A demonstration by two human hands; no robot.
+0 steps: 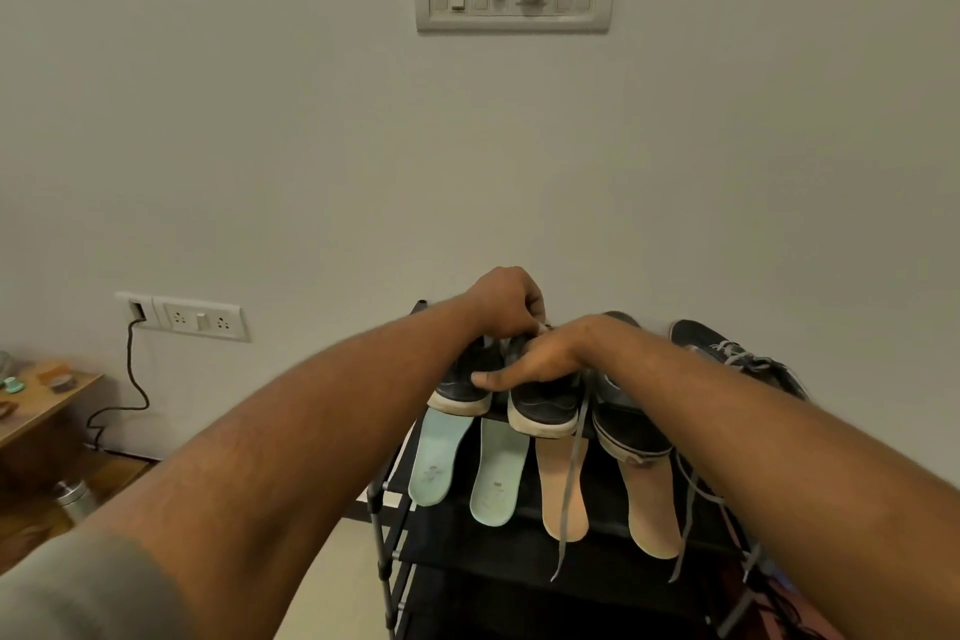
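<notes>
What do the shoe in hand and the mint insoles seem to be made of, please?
Shoe: dark upper, probably canvas or suede, matte; white sole rim looks like rubber, dull. Mint insoles: likely foam, matte, thin, with a faint stamped mark.

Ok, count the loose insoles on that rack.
4. Two mint insoles lie side by side at the top shelf's left; two tan insoles lie right of them. The right arm may hide more.

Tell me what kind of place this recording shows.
Likely a room at home: a black shoe rack with sneakers and loose insoles, a wall socket panel, and a wooden side table.
</notes>
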